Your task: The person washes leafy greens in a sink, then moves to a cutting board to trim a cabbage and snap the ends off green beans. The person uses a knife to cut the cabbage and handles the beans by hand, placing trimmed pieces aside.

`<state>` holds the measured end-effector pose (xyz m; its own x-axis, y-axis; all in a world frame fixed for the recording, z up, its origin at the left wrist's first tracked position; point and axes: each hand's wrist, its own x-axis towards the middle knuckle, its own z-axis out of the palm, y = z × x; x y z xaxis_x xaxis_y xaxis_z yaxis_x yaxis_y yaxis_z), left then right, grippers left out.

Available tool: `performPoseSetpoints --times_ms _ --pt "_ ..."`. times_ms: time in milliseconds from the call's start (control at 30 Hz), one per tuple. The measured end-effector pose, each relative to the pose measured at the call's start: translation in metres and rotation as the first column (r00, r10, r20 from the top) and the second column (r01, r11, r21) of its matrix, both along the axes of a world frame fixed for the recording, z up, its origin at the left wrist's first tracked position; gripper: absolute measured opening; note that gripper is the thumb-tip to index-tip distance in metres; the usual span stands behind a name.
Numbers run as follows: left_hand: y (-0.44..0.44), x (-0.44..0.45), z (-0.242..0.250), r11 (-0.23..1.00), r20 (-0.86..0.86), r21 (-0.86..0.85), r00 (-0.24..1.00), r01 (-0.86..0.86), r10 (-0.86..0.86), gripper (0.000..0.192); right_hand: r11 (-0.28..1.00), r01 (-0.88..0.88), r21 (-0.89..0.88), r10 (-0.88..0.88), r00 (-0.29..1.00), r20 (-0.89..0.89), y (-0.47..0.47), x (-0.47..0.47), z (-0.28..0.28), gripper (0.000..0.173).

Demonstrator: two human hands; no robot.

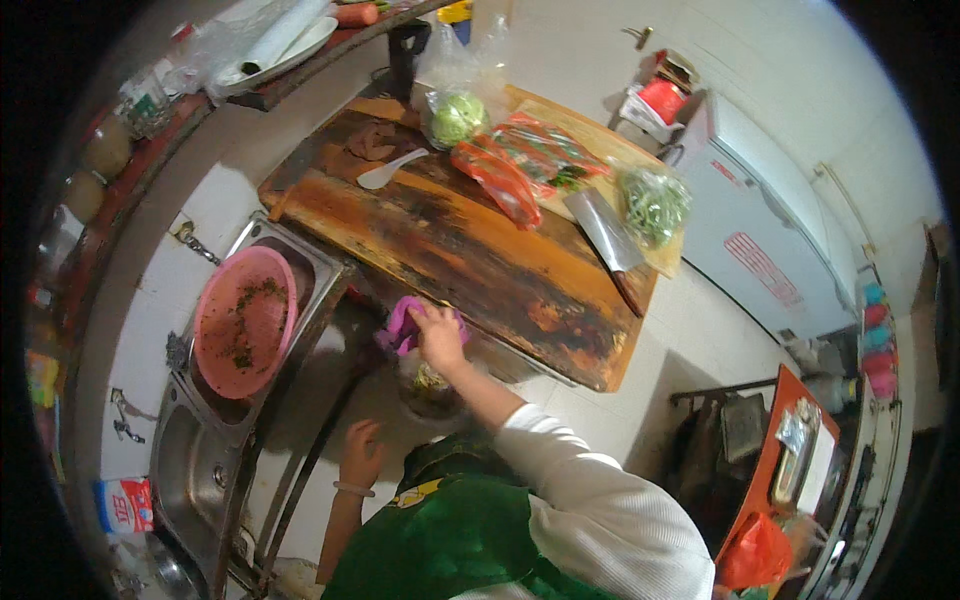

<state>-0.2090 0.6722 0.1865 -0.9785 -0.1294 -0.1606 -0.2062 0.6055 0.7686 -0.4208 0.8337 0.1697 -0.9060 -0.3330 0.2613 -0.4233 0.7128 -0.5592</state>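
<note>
My right hand (441, 337) grips a purple cloth (405, 324) just off the near edge of the wooden table. Beneath my right forearm stands a bin-like container (431, 401) with greenish scraps inside, partly covered by the arm. My left hand (362, 448) hangs low beside the sink's front edge, a pale bangle (354, 489) on its wrist. Its fingers curl loosely, and nothing shows in them. On the wooden table (450, 247) lie a cleaver (604, 229), a white spoon (391, 169) and a red-striped plastic bag (502, 184).
A pink basin (244, 322) with dark bits sits in the left sink compartment, beside a second steel sink (195, 465). A bagged cabbage (457, 118) and bagged green vegetables (654, 204) rest at the table's far side. A chest freezer (772, 217) stands right.
</note>
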Motion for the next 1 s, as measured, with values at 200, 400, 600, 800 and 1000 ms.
performPoseSetpoints --times_ms 200,400,600,800,1000 --pt "-0.018 0.05 -0.025 0.999 0.137 -0.041 0.99 -0.017 0.023 0.037 0.897 0.316 -0.311 -0.335 0.942 -0.011 0.211 -0.007 0.038 0.041" --pt "-0.015 0.059 -0.048 0.994 -0.018 -0.063 0.996 0.088 -0.09 0.037 0.679 0.631 0.375 -0.7 0.71 0.074 0.272 -0.028 -0.027 0.038" --pt "0.029 0.006 -0.007 0.992 -0.173 -0.069 0.978 0.102 -0.113 0.033 0.986 -0.051 0.156 0.049 0.999 0.012 0.078 0.002 -0.048 0.033" --pt "0.083 -0.051 -0.002 0.985 -0.14 0.163 0.987 -0.058 0.082 0.023 0.911 -0.363 -0.197 0.411 0.845 0.342 0.047 0.042 -0.032 0.045" --pt "0.146 -0.121 -0.04 0.733 -0.001 0.621 0.935 -0.277 0.354 0.029 0.869 -0.466 -0.165 0.458 0.885 -0.084 0.123 0.016 0.052 0.041"
